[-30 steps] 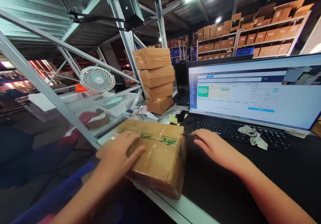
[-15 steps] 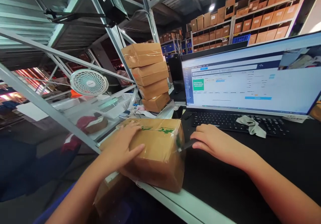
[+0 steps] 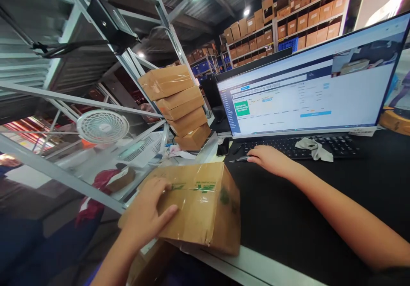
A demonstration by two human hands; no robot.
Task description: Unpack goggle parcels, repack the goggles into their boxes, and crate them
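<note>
A taped cardboard box (image 3: pixel 205 205) with green print lies at the near left edge of the black desk (image 3: pixel 288 217), tilted and partly over the edge. My left hand (image 3: pixel 145 215) lies on its top left side with the thumb across the tape, gripping it. My right hand (image 3: pixel 270 160) rests on the desk in front of the keyboard (image 3: pixel 307 146), fingers closed on a thin dark pen-like tool (image 3: pixel 238 159) whose tip points left.
A wide monitor (image 3: pixel 307 89) stands behind the keyboard, with a crumpled grey cloth (image 3: pixel 314 147) on the keys. Several taped boxes (image 3: pixel 177 104) are stacked at the left. A small white fan (image 3: pixel 102 126) and metal rack struts (image 3: pixel 64 175) stand further left. Shelves of cartons fill the background.
My right hand has drawn away from the box's right side, back toward the keyboard with the thin tool. My left hand has pulled the box nearer and over the desk edge.
</note>
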